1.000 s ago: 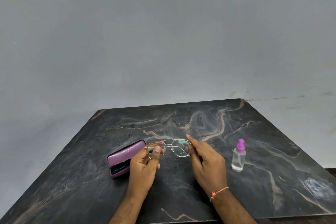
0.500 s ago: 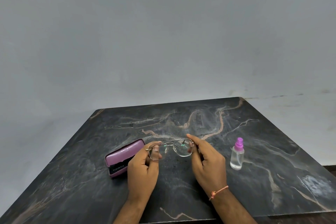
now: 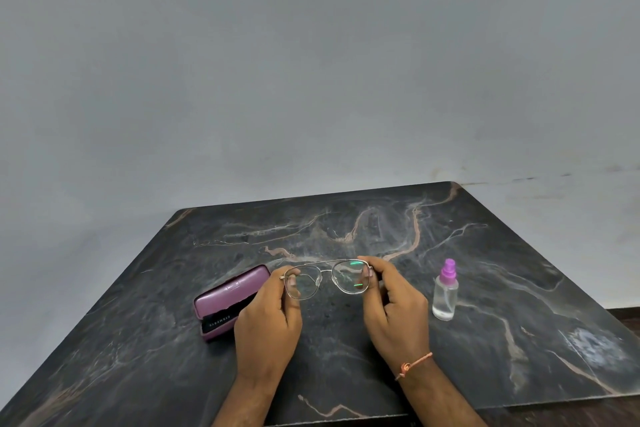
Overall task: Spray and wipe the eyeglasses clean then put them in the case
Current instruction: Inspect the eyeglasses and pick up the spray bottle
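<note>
Thin metal-framed eyeglasses [image 3: 327,277] with clear lenses are held above the dark marble table [image 3: 398,229], lenses facing away from me. My left hand [image 3: 268,322] pinches the left end of the frame, and my right hand [image 3: 394,308] grips the right end. A pink glasses case [image 3: 227,295] lies open on the table just left of my left hand, showing a dark lining with a label. A small clear spray bottle [image 3: 445,291] with a purple top stands upright to the right of my right hand, apart from it. No cloth is visible.
A plain grey wall rises behind the table's far edge. The table's near edge runs just under my forearms, and a dark floor strip [image 3: 623,315] shows at the right.
Both hands have tilted the eyeglasses so the lenses stand more upright and face away. The case and the bottle have stayed in place.
</note>
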Available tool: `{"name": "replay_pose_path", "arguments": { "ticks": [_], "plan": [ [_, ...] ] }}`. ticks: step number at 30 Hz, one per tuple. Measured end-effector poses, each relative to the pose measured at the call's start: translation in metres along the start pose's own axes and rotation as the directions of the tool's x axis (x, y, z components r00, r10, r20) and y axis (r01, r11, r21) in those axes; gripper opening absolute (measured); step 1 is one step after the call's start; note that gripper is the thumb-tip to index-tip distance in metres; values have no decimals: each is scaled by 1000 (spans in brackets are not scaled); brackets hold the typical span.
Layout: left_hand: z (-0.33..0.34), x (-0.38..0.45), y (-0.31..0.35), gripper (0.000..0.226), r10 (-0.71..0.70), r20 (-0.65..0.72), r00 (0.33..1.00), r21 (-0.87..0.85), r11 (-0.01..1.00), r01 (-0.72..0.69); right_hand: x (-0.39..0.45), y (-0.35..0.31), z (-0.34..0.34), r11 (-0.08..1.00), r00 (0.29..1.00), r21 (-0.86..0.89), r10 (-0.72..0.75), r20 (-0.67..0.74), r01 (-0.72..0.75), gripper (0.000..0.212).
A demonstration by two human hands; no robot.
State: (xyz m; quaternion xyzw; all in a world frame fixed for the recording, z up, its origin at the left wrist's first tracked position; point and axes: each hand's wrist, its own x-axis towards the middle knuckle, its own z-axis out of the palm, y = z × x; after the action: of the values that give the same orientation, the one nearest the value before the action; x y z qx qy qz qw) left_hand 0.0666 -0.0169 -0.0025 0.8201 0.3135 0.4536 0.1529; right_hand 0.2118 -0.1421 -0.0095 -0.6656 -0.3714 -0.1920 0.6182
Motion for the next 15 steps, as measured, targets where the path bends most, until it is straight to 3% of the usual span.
{"name": "replay_pose_path", "arguments": {
  "ticks": [15],
  "plan": [
    [1, 3, -7, 39, -6, 124, 992, 51, 999, 0, 1, 2, -1, 998, 998, 19, 58, 7, -58, 23]
  ]
}}
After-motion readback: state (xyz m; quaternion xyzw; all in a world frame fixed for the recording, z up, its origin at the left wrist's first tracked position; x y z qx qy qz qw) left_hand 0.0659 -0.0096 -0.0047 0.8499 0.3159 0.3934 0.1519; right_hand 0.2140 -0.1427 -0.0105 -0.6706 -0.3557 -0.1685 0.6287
